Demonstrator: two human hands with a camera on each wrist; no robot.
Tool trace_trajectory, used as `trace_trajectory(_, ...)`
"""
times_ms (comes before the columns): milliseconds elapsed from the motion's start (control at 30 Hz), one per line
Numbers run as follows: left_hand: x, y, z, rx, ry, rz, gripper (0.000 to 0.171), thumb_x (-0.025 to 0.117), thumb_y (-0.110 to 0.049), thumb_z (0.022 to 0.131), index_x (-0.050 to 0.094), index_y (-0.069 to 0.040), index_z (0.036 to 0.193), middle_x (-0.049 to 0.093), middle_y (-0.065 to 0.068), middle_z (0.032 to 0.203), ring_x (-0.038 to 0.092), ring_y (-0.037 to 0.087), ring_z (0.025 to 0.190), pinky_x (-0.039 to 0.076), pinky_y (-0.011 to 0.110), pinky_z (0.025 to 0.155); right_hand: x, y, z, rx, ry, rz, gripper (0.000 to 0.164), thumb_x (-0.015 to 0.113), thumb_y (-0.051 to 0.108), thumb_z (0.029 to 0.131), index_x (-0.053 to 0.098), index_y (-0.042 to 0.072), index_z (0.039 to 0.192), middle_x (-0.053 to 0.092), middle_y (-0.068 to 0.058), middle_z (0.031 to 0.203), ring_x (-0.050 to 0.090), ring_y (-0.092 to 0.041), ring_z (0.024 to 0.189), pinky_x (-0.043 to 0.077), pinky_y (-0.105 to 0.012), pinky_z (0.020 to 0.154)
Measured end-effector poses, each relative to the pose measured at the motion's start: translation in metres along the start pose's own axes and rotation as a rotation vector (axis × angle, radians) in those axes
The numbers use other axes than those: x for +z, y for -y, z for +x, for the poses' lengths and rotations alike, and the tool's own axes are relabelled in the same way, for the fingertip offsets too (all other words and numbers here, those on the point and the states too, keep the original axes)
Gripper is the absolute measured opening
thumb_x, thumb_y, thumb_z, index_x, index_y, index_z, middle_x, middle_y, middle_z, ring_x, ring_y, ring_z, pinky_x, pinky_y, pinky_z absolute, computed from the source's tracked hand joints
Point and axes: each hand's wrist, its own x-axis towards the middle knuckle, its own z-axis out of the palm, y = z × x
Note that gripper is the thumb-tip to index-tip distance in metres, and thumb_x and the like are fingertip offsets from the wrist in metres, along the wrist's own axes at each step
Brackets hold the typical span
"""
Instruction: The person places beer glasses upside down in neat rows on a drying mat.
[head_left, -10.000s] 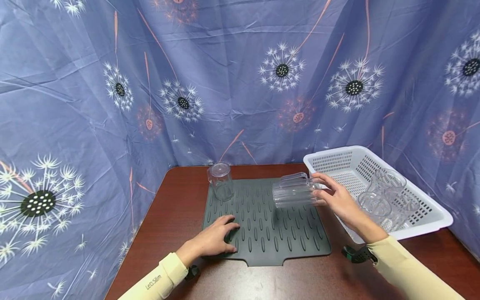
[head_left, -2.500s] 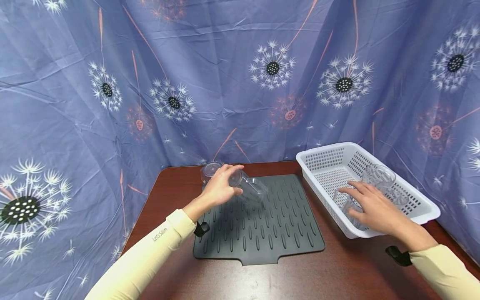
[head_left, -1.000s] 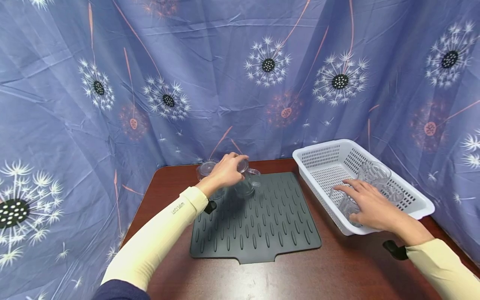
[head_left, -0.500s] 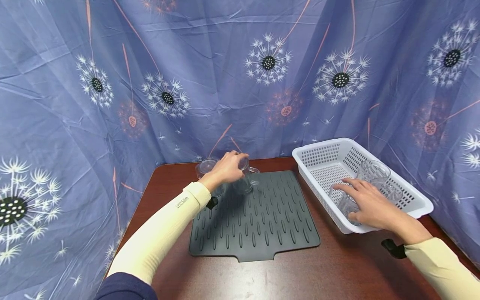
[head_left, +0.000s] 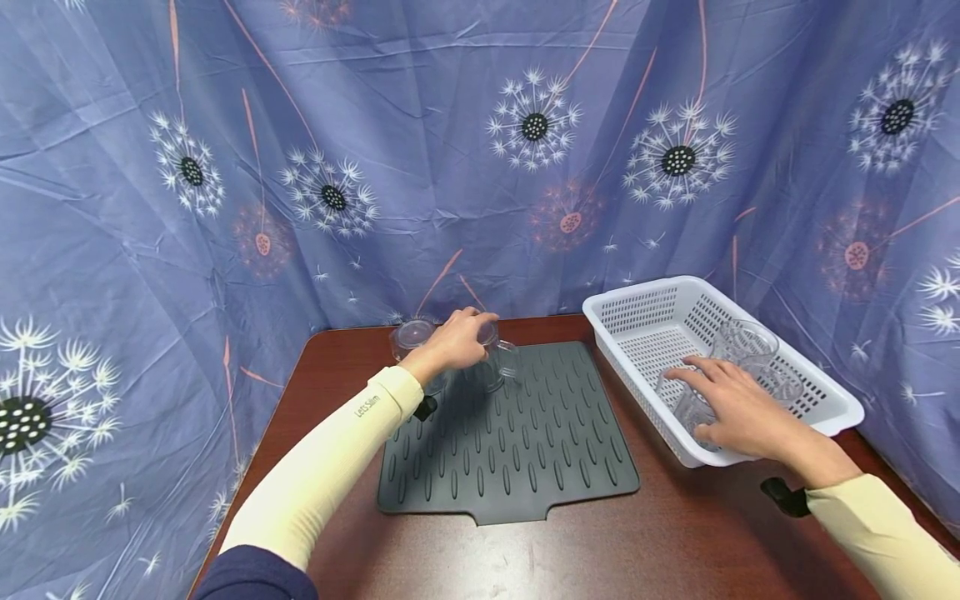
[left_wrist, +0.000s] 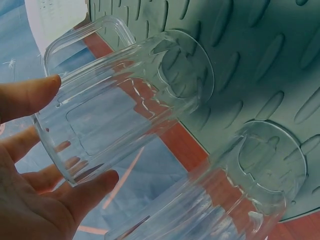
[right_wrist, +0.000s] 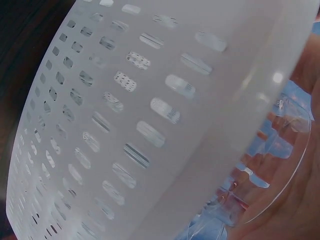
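A clear glass mug (head_left: pixel 492 367) stands upside down at the back of the dark grey ridged mat (head_left: pixel 517 467), its handle to the right. My left hand (head_left: pixel 455 340) holds it by the base, with thumb and fingers spread round that end in the left wrist view. A second upturned glass mug (left_wrist: pixel 250 185) stands close beside it, partly behind my left hand in the head view. My right hand (head_left: pixel 738 408) reaches over the near edge of the white basket (head_left: pixel 637 387), its fingers round a clear glass mug (head_left: pixel 693 414). Fingers show through the glass in the right wrist view.
More clear glasses (head_left: pixel 744 337) lie in the basket's right part, overlapping and hard to separate. The basket stands on the brown table (head_left: pixel 592 550), right of the mat. A blue dandelion-print curtain (head_left: pixel 450 167) hangs behind and to the left.
Ten seconds ago my right hand held a mug above the mat. My left hand then brought the tilted mug upside down beside the other. My right hand moved to the basket; lately both barely move.
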Motion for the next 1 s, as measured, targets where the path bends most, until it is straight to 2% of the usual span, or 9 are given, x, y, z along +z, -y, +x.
trace_trajectory(300,0.0008,0.001,0.0026,0.039,0.016,-0.002,0.069,0.07,-0.013,0.092,0.042,-0.025,0.155,0.042,0.01,0.151,0.039,0.032,0.14,0.048,0.049,0.099,-0.0008,0.0006,-0.0017,0.007,0.005,-0.021,0.086,0.081,0.013,0.062,0.051,0.017,0.143,0.044,-0.026,0.146,0.04,-0.052,0.129,0.03,-0.07,0.101)
trace_trajectory(600,-0.0002,-0.0016,0.0025,0.044,0.068,-0.007,0.069,0.066,-0.017,0.097,0.034,-0.026,0.158,0.031,0.01,0.159,0.029,0.033,0.147,0.046,0.05,0.103,0.0003,-0.0006,-0.0025,0.005,-0.003,-0.03,0.086,0.081,0.013,0.062,0.051,0.019,0.142,0.044,-0.025,0.146,0.04,-0.051,0.129,0.03,-0.071,0.101)
trace_trajectory(800,0.0012,-0.0005,0.0014,0.035,0.07,-0.009,0.07,0.066,-0.019,0.098,0.033,-0.028,0.159,0.028,0.009,0.162,0.027,0.033,0.149,0.045,0.053,0.103,0.0008,-0.0008,-0.001,0.008,0.004,-0.034,0.086,0.081,0.013,0.063,0.051,0.02,0.143,0.043,-0.025,0.147,0.039,-0.052,0.13,0.03,-0.071,0.103)
trace_trajectory(1000,0.0036,0.0009,0.002,0.036,0.051,0.0,0.067,0.066,-0.03,0.099,0.034,-0.03,0.158,0.03,0.008,0.161,0.028,0.031,0.149,0.044,0.055,0.104,0.0015,-0.0009,-0.0013,0.015,0.006,-0.033,0.085,0.081,0.013,0.063,0.052,0.02,0.142,0.044,-0.026,0.147,0.039,-0.051,0.13,0.029,-0.071,0.103)
